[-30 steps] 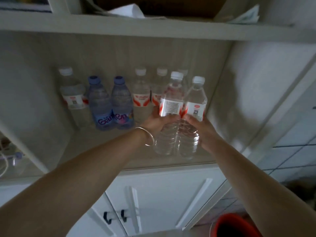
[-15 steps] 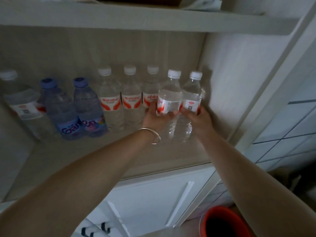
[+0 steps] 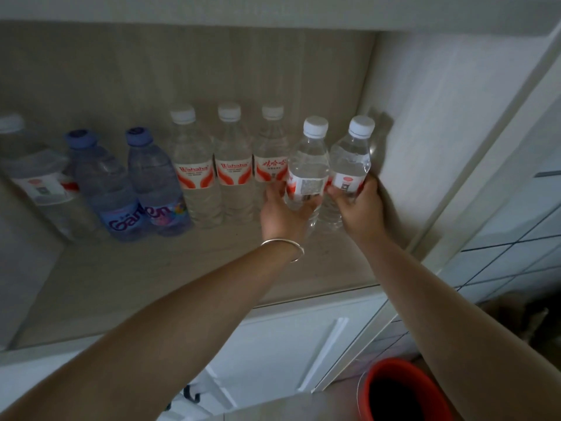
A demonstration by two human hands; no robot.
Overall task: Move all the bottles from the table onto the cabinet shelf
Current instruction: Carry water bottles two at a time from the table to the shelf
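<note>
Clear bottles, one gripped in the left hand [image 3: 283,212] and one in the right hand [image 3: 361,208], have moved from mid-air to the far right end of the shelf [image 3: 194,268] row, so only letting go seems left.

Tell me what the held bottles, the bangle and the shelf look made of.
Held bottles: clear, thin plastic, see-through, white caps.
Bangle: probably metal, a thin silvery ring with a shine.
Shelf: pale wood-grain board, likely laminate, matte.
</note>
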